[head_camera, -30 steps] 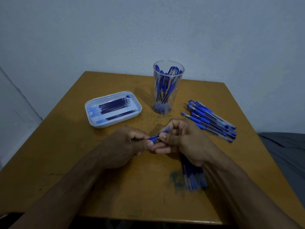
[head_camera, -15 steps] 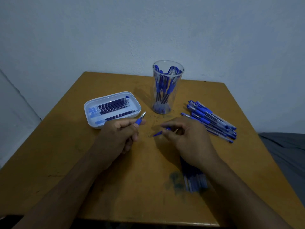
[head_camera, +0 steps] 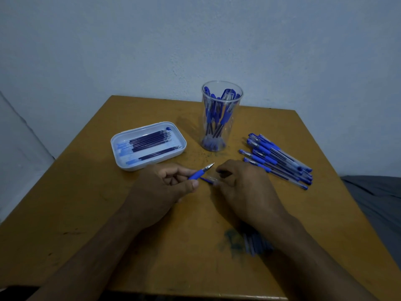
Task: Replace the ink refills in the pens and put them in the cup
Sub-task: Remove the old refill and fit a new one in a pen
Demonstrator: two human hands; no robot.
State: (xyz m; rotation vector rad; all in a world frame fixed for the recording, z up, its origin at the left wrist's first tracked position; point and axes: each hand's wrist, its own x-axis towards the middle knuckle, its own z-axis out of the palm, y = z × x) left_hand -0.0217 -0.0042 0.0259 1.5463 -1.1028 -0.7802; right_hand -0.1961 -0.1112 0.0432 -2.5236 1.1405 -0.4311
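Note:
My left hand [head_camera: 160,187] grips a blue pen [head_camera: 200,172] by its rubber grip, the metal tip pointing up and right. My right hand [head_camera: 240,187] pinches a clear pen cap [head_camera: 209,180] with a blue end, held just right of and below the pen tip. A clear plastic cup [head_camera: 221,118] with several blue pens stands at the back middle of the table. A white tray [head_camera: 121,146] at the left holds several dark ink refills [head_camera: 149,140].
Several blue capped pens [head_camera: 277,159] lie in a pile at the right of the wooden table [head_camera: 86,213]. More blue pieces [head_camera: 253,244] lie under my right forearm, partly hidden, beside an ink smear. A wall stands behind the table.
My two hands were joined on the pen, then pulled apart. The left keeps the pen with its tip bare; the right holds the cap.

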